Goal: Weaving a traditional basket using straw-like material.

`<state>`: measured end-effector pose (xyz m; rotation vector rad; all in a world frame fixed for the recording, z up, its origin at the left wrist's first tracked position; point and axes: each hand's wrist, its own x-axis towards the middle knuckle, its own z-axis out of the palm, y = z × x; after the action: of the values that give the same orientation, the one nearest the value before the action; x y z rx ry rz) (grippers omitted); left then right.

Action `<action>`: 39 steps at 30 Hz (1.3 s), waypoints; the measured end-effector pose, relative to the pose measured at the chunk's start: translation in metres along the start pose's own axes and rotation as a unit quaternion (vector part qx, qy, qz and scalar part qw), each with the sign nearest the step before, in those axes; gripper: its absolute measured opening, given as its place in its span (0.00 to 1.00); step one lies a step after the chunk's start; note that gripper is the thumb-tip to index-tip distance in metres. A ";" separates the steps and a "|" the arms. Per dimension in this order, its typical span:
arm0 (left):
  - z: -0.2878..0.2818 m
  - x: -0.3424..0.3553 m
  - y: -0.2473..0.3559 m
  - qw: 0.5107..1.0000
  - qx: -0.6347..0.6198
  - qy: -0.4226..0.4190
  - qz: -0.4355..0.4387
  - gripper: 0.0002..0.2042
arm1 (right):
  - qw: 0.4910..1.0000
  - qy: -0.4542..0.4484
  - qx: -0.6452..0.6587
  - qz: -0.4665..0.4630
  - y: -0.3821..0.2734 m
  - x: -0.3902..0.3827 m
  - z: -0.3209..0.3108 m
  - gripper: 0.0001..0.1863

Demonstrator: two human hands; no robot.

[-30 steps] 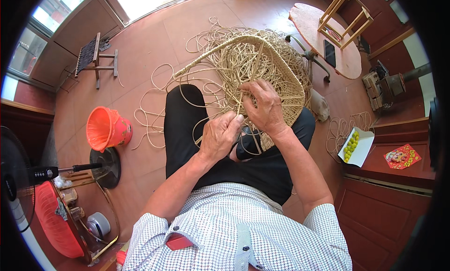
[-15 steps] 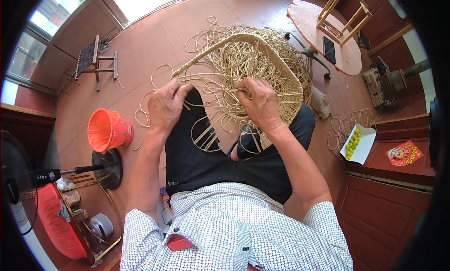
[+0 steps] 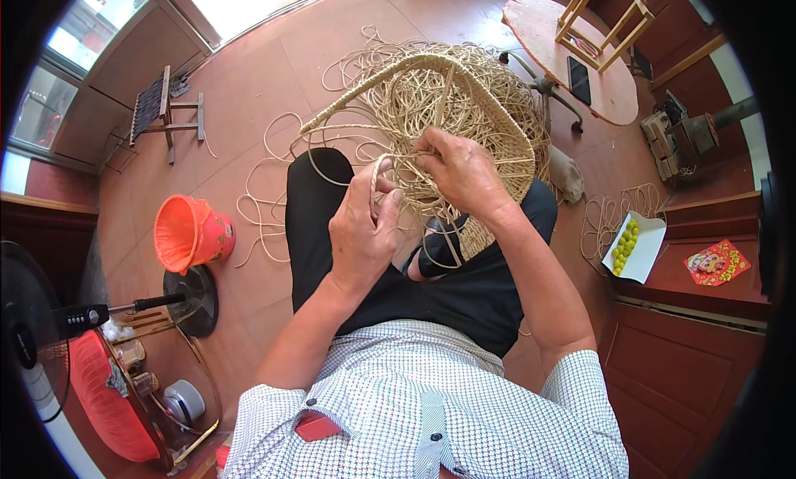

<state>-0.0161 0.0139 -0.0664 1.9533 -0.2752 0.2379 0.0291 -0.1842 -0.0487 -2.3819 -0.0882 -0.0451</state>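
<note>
Both hands meet at the centre of the frame over the person's lap; the left hand [image 3: 363, 230] is curled with its fingers pinching a thin pale rattan strand [image 3: 377, 174] that loops up beside its thumb; the right hand [image 3: 462, 171] lies just to the right, fingers bent and pressed down onto the weave, gripping strands at the near rim of a half-woven pale cane basket frame with an arched hoop [image 3: 448, 106]; the frame rests on the black-trousered knees and spreads toward the upper middle of the picture, loose cane coils [image 3: 274, 189] trailing from it onto the reddish tiled floor [image 3: 249, 81]. At the left of the frame an orange plastic bucket [image 3: 191, 230] lies tipped on its side; above it, in the upper left, stands a small dark wooden stool [image 3: 162, 106]; a round wooden surface [image 3: 547, 31] carrying a light wooden frame [image 3: 605, 19] sits in the upper right; a white tray of small yellow-green fruit [image 3: 630, 245] lies at the right edge, beside a red printed card [image 3: 717, 262]; a red fan [image 3: 104, 396] fills the lower left corner.
</note>
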 end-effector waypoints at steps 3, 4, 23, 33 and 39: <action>0.008 -0.013 0.002 0.990 -0.008 0.021 0.138 0.15 | 1.000 -0.012 -0.013 -0.007 0.004 0.000 -0.003 0.12; 0.007 -0.015 0.003 0.967 0.020 0.010 0.253 0.16 | 1.000 -0.011 -0.019 -0.016 0.005 0.001 -0.002 0.12; 0.053 0.010 -0.022 0.977 0.170 -0.014 0.124 0.14 | 0.995 -0.092 -0.025 -0.024 0.018 0.017 -0.011 0.12; 0.020 0.026 -0.016 0.994 0.021 -0.111 -0.012 0.11 | 0.992 -0.037 0.031 -0.115 0.022 0.002 -0.007 0.08; 0.014 0.032 -0.026 0.969 -0.110 -0.175 -0.132 0.16 | 0.986 0.048 0.009 -0.160 0.026 -0.007 0.004 0.06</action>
<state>0.0231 0.0082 -0.0853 1.7781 -0.2531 -0.3035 0.0240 -0.2008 -0.0701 -2.3222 -0.4237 -0.3088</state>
